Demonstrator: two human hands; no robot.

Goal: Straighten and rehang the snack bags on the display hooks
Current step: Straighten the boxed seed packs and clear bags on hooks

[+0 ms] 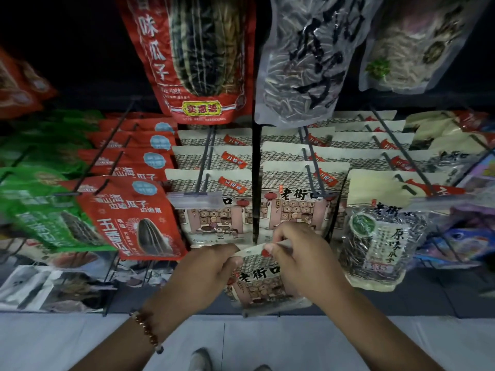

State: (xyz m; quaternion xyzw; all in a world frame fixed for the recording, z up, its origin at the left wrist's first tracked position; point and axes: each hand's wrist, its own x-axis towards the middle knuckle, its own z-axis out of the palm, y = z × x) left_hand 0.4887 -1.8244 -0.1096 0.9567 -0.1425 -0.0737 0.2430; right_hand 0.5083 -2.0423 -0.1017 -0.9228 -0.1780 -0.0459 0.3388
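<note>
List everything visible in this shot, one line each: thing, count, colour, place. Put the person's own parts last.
Held snack bag: one, cream with a house picture, off the hooks, bottom centre.
Cream house bags: several rows, hanging on the centre hooks.
Red seed bags: one row, hanging left of centre.
Green bags: several, far left, blurred.
Large red bag: one, top centre.
Clear seed bag: one, top right of centre.
Cream and clear seed bag: one in front, right.
Price tag strip: one, clear, on a centre hook's tip.
Bead bracelet: one, brown, left wrist.
Left hand: pinches the held bag's top left.
Right hand: pinches its top right.
</note>
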